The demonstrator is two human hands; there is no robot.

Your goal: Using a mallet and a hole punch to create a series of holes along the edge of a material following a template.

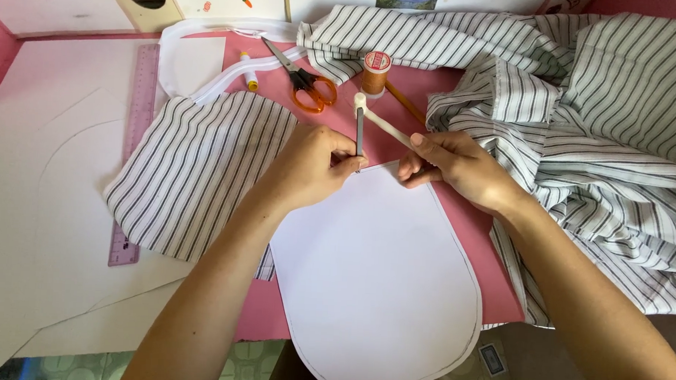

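We pinch a grey pencil (359, 138) upright in our left hand (309, 166) (tip on the white pattern (372, 281)); our right hand (455, 168) clamps the cream strip (381, 122), angled up-left.

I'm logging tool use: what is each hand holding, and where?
Left hand pinches the lower end of a grey pen. Right hand pinches the near end of a white stick.

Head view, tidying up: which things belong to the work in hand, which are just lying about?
In hand: left hand holds grey pencil; right hand holds cream strip; rounded white paper pattern.

Lying about: orange-handled scissors, orange thread spool, pink plastic ruler, striped fabric piece.
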